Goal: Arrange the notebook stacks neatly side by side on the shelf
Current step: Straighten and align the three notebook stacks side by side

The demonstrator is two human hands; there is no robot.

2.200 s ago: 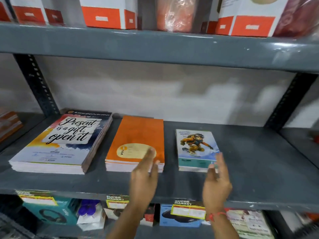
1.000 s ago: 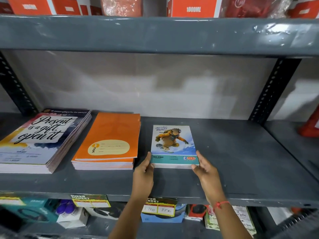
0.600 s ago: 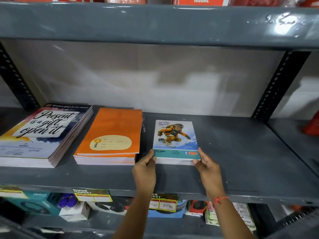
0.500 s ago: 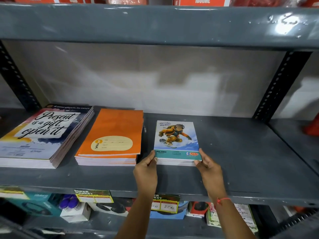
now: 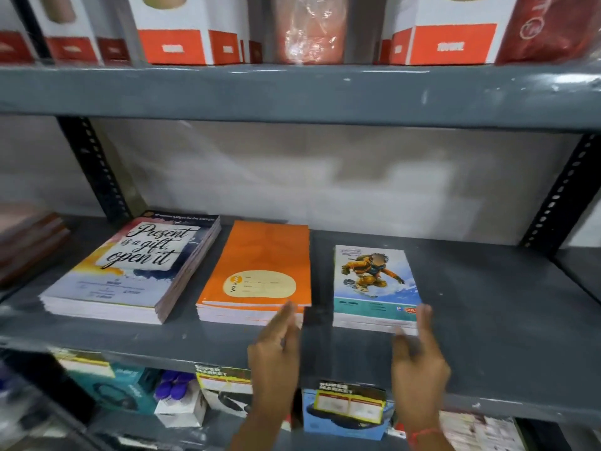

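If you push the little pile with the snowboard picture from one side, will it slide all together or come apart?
The snowboard notebook stack is several loose thin books, so the top ones would probably shift first. The glossy covers likely slip on each other. It lies flat on the shelf, so tipping seems unlikely, and each book would probably bend if lifted alone.

Three notebook stacks are laid side by side on the shelf [image 5: 487, 320]: the widest stack [image 5: 130, 271] at the left, the middle stack [image 5: 260, 271] beside it, the smallest stack [image 5: 374, 284] at the right. Boxes [image 5: 188, 34] are set on the shelf above.
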